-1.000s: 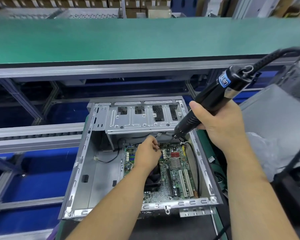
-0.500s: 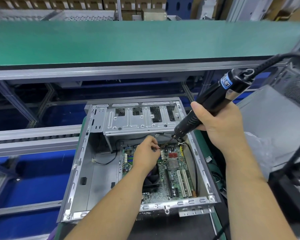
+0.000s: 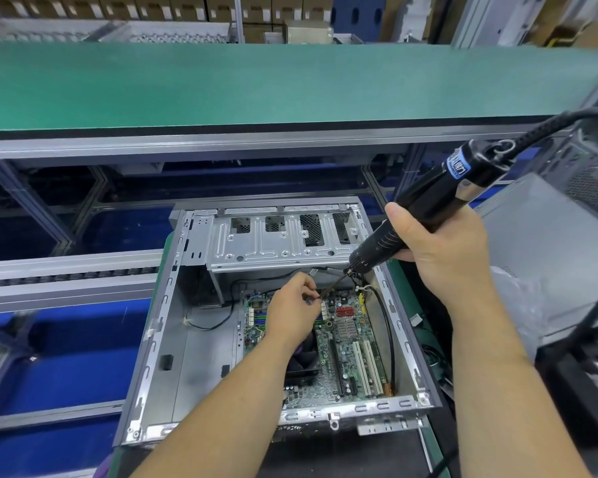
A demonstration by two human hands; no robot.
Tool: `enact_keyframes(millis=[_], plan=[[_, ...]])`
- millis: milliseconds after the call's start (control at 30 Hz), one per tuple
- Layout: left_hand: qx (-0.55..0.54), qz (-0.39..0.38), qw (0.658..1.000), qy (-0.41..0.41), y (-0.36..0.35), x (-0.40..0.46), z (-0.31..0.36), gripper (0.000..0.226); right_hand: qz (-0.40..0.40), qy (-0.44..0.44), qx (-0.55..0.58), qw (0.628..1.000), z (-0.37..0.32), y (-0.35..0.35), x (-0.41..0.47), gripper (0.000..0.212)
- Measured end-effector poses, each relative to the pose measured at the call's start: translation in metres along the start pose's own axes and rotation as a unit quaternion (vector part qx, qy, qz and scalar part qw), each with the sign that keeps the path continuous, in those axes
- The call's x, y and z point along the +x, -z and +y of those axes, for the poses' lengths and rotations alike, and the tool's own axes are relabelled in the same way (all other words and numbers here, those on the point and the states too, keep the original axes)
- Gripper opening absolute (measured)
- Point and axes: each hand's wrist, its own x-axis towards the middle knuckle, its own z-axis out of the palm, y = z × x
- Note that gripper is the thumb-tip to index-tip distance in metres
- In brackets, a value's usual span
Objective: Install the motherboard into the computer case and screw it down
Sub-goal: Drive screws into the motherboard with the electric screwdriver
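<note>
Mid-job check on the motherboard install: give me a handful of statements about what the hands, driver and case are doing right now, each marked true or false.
1. The right hand grips the black electric screwdriver. True.
2. The motherboard lies inside the open computer case. True.
3. The left hand rests outside the case on the blue frame. False: it is inside the case over the board, fingers pinched near the driver's bit.
4. The screwdriver is cordless. False: a black cable runs from its top end.
5. The case's side panel is fitted. False: the interior is open to view.
</note>
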Motion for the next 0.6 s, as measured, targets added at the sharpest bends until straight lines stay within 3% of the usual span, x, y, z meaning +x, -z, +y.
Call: enact_keyframes(millis=[233,400,500,600], plan=[[-0.008,0.002,1.0,-0.002,-0.0002,0.0003,-0.0004,0.026,-0.005,-0.003,0.008,1.0,0.0001,-0.0003,0.0001,0.023],[0.006,-0.004,1.0,-0.015,-0.0003,0.0012,-0.0014,0.028,-0.012,-0.003,0.011,1.0,0.0008,0.0009,0.0002,0.032],[0.035,-0.008,0.999,-0.037,0.0002,-0.0009,-0.0025,0.026,-0.037,-0.001,0.003,0.999,0.0,0.0038,0.0002,0.011],[0.075,-0.019,0.995,-0.068,0.0008,-0.0025,-0.0012,0.023,-0.058,0.002,-0.013,0.998,-0.0028,0.003,0.0008,0.012]])
